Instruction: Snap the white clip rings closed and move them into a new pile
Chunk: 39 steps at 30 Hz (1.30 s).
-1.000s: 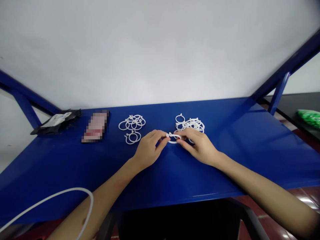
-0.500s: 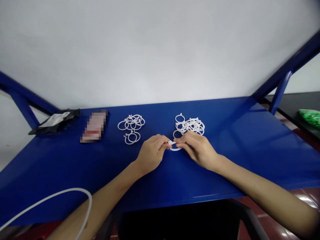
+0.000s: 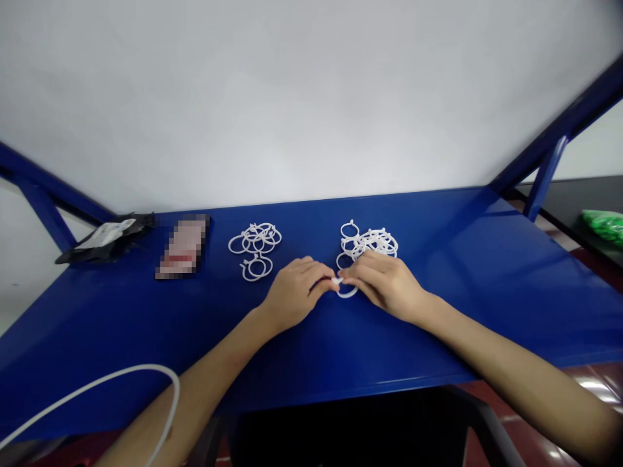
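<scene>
Between my two hands is a thin white plastic ring (image 3: 347,294) with a small clasp, held just above or on the blue tabletop. My left hand (image 3: 298,293) pinches the clasp end with thumb and fingertips. Closed on the same ring from the other side, my right hand (image 3: 388,285) hides part of it. Right behind that hand lies a tangled pile of similar white rings (image 3: 374,241), some of them covered by its fingers. A smaller group of rings (image 3: 257,240) rests farther left, with a few rings (image 3: 256,266) just in front of it.
At the table's (image 3: 370,344) back left lie a black plastic package (image 3: 109,235) with a white label and a blurred pinkish flat item (image 3: 182,246). A white cable (image 3: 97,383) loops over my left forearm. Blue metal bars (image 3: 548,172) flank the table; a green bag (image 3: 606,227) sits at far right.
My hands have come slightly closer together, and the ring between them has shifted a little to the right and toward me. Both piles are unchanged.
</scene>
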Tool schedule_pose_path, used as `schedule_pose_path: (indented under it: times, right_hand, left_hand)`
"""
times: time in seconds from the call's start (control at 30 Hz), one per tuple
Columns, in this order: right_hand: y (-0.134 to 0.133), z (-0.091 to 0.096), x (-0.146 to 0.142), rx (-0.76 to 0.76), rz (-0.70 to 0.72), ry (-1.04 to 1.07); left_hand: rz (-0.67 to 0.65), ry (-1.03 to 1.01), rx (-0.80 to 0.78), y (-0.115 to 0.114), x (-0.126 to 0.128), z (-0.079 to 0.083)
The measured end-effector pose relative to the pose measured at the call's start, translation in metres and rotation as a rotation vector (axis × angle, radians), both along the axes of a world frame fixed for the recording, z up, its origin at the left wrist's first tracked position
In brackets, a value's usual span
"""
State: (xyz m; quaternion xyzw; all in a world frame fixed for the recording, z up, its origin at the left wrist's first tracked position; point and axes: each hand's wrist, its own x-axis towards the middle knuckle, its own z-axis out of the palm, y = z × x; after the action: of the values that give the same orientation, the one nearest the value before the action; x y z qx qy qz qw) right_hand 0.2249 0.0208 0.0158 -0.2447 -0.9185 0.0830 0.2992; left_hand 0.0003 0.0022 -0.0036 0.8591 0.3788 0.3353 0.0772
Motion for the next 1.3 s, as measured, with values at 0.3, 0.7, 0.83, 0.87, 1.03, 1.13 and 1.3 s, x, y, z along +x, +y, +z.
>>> schedule_pose_path:
  times: [0.3,0.7,0.83,0.87,1.03,1.13,1.3]
  right_hand:
    - [0.042,-0.006,0.023,0.080,-0.495,0.174]
    - [0.026,0.000,0.014,0.061,-0.397,0.138]
    - [0.006,0.007,0.001,-0.045,-0.272,0.132]
    - [0.003,0.007,-0.002,-0.077,-0.251,0.133]
    - [-0.008,0.003,-0.010,-0.246,-0.185,0.214]
    - [-0.009,0.003,-0.010,-0.274,-0.187,0.232]
    - [-0.006,0.003,-0.007,-0.206,-0.190,0.210]
  left_hand:
    - [0.573,0.290,0.210,0.048,-0.069,-0.008]
    - [0.426,0.166,0.267,0.028,-0.041,0.005]
    - [0.185,0.137,0.293,0.003,-0.011,0.011]
    - [0.117,0.131,0.313,-0.002,-0.005,0.011]
    - [-0.058,0.110,0.331,-0.011,0.004,0.008]
    - [-0.091,0.070,0.271,-0.010,0.002,0.008]
    - [0.050,-0.061,0.249,-0.010,0.001,0.015]
